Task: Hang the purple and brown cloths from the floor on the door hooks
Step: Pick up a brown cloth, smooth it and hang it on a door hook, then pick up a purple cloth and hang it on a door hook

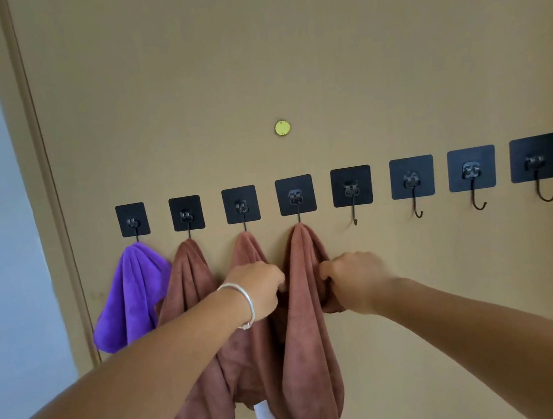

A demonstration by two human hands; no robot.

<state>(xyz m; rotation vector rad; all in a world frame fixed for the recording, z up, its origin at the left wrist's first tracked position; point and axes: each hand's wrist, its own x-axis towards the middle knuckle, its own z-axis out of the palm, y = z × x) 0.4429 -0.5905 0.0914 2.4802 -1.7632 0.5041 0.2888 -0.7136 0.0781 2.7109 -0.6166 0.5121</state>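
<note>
Head view: left hand [260, 290] and right hand [355, 278] both pinch brown cloth [309, 309] hanging on fourth hook [296, 195]; purple cloth [133, 294] on leftmost hook.

Two bare forearms, no sleeves, enter from the lower corners of the frame. The left hand [260, 288] wears a plain silver bangle [241, 303] at the wrist; the right hand [355, 278] wears nothing.

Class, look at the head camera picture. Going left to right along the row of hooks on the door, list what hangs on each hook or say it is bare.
Purple cloth → brown cloth → second brown cloth → third brown cloth, gripped by the left hand and right hand → four bare hooks.
</note>
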